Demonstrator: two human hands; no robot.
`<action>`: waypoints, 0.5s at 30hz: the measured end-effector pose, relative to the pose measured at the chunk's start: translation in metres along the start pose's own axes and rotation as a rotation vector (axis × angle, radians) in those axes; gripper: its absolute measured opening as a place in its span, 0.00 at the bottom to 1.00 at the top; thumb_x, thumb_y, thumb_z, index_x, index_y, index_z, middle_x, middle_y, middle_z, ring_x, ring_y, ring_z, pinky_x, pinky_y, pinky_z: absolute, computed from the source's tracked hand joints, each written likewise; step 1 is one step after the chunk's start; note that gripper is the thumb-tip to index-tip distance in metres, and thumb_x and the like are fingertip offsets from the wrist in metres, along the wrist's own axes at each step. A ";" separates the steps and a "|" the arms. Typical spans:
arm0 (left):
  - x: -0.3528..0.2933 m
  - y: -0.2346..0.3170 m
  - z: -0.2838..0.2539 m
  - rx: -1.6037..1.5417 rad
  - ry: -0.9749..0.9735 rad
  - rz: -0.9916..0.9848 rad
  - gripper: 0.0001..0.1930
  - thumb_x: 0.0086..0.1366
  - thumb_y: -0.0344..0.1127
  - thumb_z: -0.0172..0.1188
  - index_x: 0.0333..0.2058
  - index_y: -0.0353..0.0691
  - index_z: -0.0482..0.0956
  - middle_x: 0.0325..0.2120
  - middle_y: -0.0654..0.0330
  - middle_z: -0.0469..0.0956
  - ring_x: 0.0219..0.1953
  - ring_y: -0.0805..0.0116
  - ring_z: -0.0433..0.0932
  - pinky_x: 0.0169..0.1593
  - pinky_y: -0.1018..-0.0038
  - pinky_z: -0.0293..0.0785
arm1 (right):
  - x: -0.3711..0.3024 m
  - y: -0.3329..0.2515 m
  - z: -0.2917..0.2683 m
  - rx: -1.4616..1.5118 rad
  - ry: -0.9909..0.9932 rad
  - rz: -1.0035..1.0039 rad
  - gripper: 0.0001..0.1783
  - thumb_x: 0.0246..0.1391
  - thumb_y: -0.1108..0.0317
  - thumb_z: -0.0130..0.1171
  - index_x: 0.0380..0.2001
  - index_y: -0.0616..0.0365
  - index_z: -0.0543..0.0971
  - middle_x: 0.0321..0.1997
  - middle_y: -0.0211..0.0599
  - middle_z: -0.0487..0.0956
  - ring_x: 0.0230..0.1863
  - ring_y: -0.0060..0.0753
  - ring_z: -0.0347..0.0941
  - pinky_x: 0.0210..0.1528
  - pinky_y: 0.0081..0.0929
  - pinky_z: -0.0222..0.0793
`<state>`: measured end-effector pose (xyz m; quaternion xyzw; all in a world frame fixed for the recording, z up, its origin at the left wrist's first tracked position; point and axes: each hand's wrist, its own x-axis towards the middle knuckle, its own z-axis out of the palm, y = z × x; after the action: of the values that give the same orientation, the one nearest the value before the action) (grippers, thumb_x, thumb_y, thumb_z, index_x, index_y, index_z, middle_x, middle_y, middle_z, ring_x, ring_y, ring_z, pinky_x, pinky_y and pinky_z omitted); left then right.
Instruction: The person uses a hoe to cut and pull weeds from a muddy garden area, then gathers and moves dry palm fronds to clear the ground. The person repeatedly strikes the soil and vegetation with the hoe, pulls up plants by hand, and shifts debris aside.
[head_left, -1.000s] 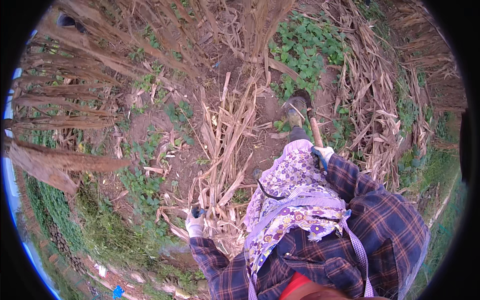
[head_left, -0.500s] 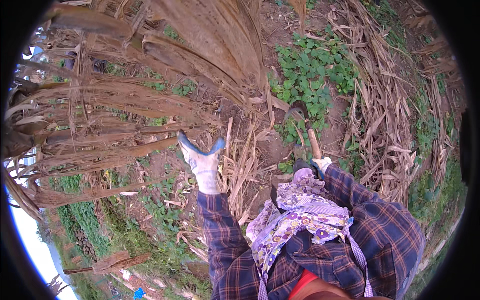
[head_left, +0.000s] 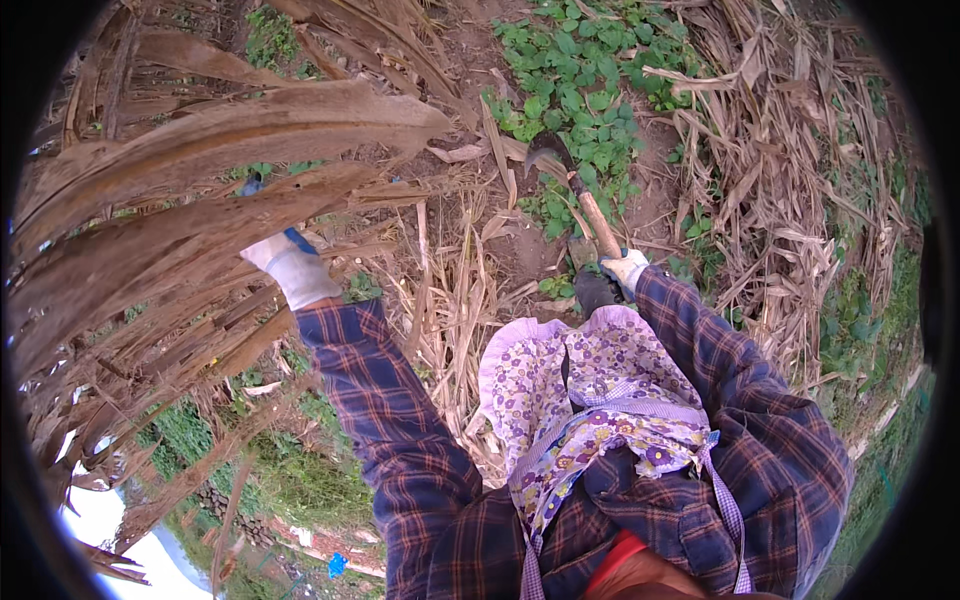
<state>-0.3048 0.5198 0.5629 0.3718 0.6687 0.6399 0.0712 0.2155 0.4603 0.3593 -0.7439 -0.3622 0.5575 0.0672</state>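
Note:
My left hand point(head_left: 284, 262), in a white glove with blue-coated fingers, reaches in among dry corn stalks at the left. A broad brown leaf point(head_left: 260, 205) crosses in front of it and hides most of its fingers; one blue fingertip shows above the leaf. Whether the hand grips a stalk I cannot tell. My right hand point(head_left: 626, 268), gloved alike, is closed around the wooden handle of a sickle point(head_left: 597, 215). The dark curved blade point(head_left: 548, 148) points away from me, low over green leafy plants point(head_left: 585, 95).
Standing dry corn stalks point(head_left: 120, 290) fill the left side. Cut stalks and leaves point(head_left: 750, 180) lie in a long heap at the right. Stubble point(head_left: 440, 290) covers the ground ahead of my flowered apron point(head_left: 630, 360). A dark shoe point(head_left: 594, 290) shows beside my right hand.
My left hand, open with fingers spread before, has moved left and forward into the stalks, behind a leaf. My right hand still holds the sickle. The view has shifted.

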 end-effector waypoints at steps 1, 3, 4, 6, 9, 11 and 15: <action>-0.012 -0.008 -0.019 0.171 -0.047 0.078 0.15 0.67 0.37 0.51 0.48 0.37 0.76 0.41 0.55 0.80 0.40 0.64 0.79 0.50 0.67 0.73 | -0.014 -0.017 0.003 0.052 -0.030 0.103 0.19 0.45 0.54 0.65 0.33 0.59 0.79 0.23 0.34 0.77 0.27 0.29 0.74 0.31 0.30 0.69; -0.059 0.032 -0.001 -0.013 -0.042 -0.012 0.17 0.69 0.38 0.48 0.51 0.35 0.73 0.44 0.57 0.80 0.40 0.69 0.79 0.53 0.70 0.72 | 0.040 0.020 -0.025 -0.043 -0.107 -0.035 0.19 0.44 0.56 0.67 0.30 0.61 0.78 0.22 0.35 0.77 0.21 0.30 0.71 0.24 0.32 0.65; -0.065 0.043 -0.017 -0.127 -0.099 -0.030 0.18 0.70 0.38 0.47 0.53 0.34 0.71 0.38 0.59 0.79 0.37 0.71 0.76 0.55 0.70 0.71 | 0.037 0.005 -0.011 0.157 -0.076 0.022 0.18 0.44 0.57 0.68 0.29 0.60 0.78 0.22 0.36 0.77 0.19 0.29 0.71 0.22 0.31 0.65; -0.078 0.055 -0.045 -0.353 -0.210 -0.098 0.21 0.71 0.40 0.44 0.56 0.33 0.66 0.28 0.62 0.75 0.30 0.74 0.71 0.58 0.71 0.69 | 0.023 -0.027 -0.003 0.474 -0.045 0.045 0.15 0.44 0.58 0.68 0.28 0.57 0.78 0.22 0.35 0.77 0.17 0.27 0.69 0.19 0.29 0.63; -0.069 0.114 -0.051 -0.276 -0.233 -0.026 0.21 0.71 0.39 0.43 0.56 0.31 0.64 0.28 0.62 0.73 0.31 0.71 0.70 0.57 0.67 0.69 | 0.021 -0.134 0.003 0.865 -0.089 -0.073 0.10 0.50 0.61 0.64 0.29 0.53 0.75 0.19 0.28 0.72 0.15 0.23 0.65 0.15 0.27 0.61; -0.077 0.124 -0.057 -0.010 -0.041 0.053 0.21 0.71 0.40 0.44 0.56 0.33 0.65 0.33 0.60 0.75 0.34 0.69 0.74 0.56 0.67 0.69 | 0.047 -0.183 0.018 1.081 0.054 -0.236 0.11 0.50 0.62 0.64 0.26 0.53 0.73 0.17 0.26 0.70 0.13 0.21 0.62 0.15 0.25 0.61; -0.072 0.168 0.000 -0.326 -0.198 -0.061 0.22 0.70 0.45 0.49 0.53 0.33 0.68 0.16 0.67 0.63 0.22 0.71 0.65 0.60 0.51 0.63 | 0.113 -0.147 0.135 0.551 0.117 -0.011 0.13 0.49 0.62 0.59 0.20 0.59 0.73 0.15 0.34 0.73 0.13 0.29 0.69 0.15 0.33 0.65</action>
<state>-0.1855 0.4611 0.6887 0.3962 0.5570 0.6975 0.2152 0.0416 0.5955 0.2950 -0.7267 -0.1966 0.5905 0.2907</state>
